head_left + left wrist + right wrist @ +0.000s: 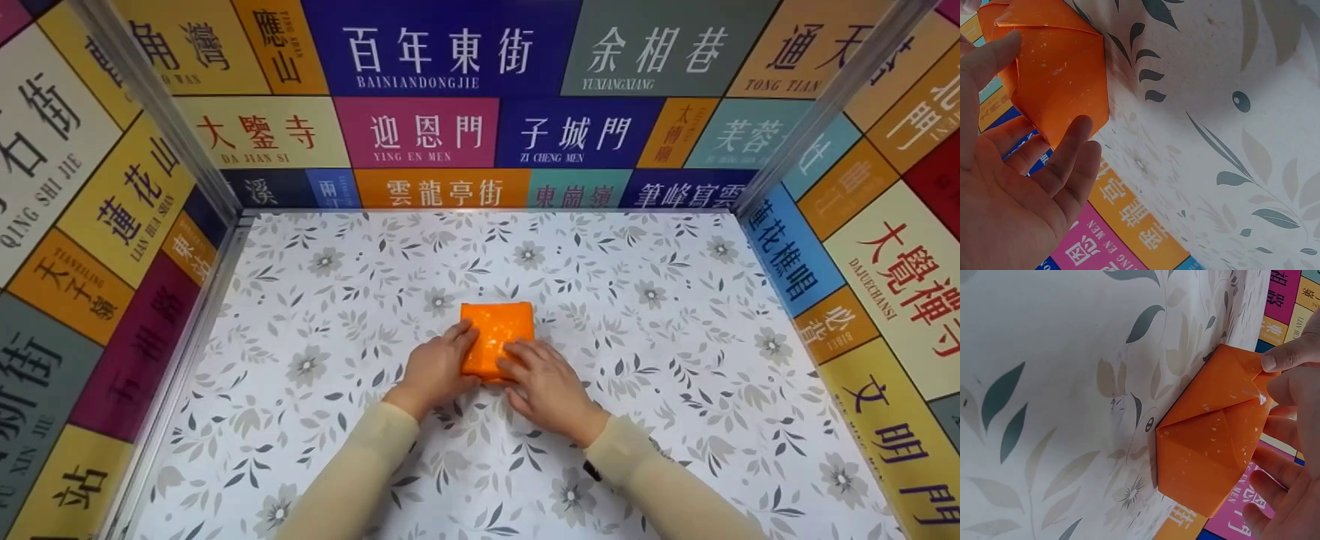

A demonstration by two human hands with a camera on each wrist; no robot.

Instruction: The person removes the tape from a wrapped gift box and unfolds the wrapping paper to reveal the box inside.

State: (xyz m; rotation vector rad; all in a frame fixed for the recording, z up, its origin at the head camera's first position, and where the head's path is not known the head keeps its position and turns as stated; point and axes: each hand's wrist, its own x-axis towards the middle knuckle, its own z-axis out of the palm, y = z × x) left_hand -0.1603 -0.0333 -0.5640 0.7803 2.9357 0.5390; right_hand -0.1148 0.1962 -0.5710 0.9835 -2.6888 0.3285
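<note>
A square packet of orange, gold-flecked paper lies on the table between both hands. Slanting creases and folded flaps show on its sides in the wrist views; whether anything is inside, I cannot tell. The left hand holds the packet's left side, its thumb on the near part and its bent fingers along the side. On the right, the other hand grips the near right corner. Its thumb presses close to a folded edge while the fingers curve over the packet. The underside is hidden.
A white tabletop covering with grey leaves and flowers lies under the packet. Panels of coloured blocks with Chinese lettering stand behind and at both sides. Clear corner posts join them. Both forearms come in from the near edge.
</note>
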